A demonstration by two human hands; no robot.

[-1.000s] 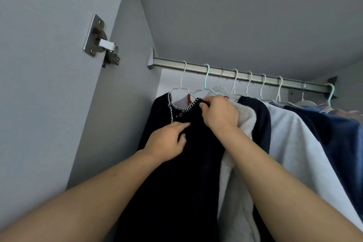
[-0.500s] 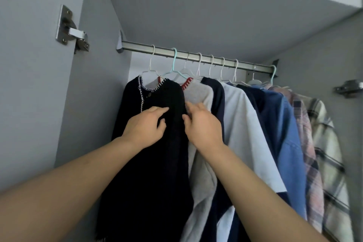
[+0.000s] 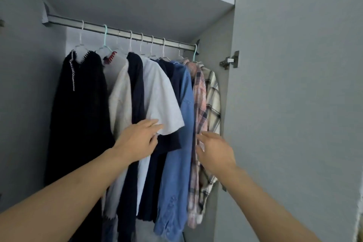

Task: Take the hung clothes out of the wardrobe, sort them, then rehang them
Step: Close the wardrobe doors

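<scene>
Head view: no legible writing.

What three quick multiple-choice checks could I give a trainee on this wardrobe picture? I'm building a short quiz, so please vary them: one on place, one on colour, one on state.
1. Where does the cream plaid shirt hang?
A. At the rail's left end
B. At the rail's right end
C. On the upper shelf

2. What colour is the short sleeve at the left hand's fingertips?
A. White
B. Red
C. Green

3. How are the hands?
A. Both grip hangers
B. Both open, fingers extended
C. Both are fists

Answers:
1 B: the cream plaid shirt is last before the side panel, where the rail ends.
2 A: the left hand reaches the white T-shirt sleeve.
3 B: left hand and right hand show extended fingers holding nothing.
</scene>
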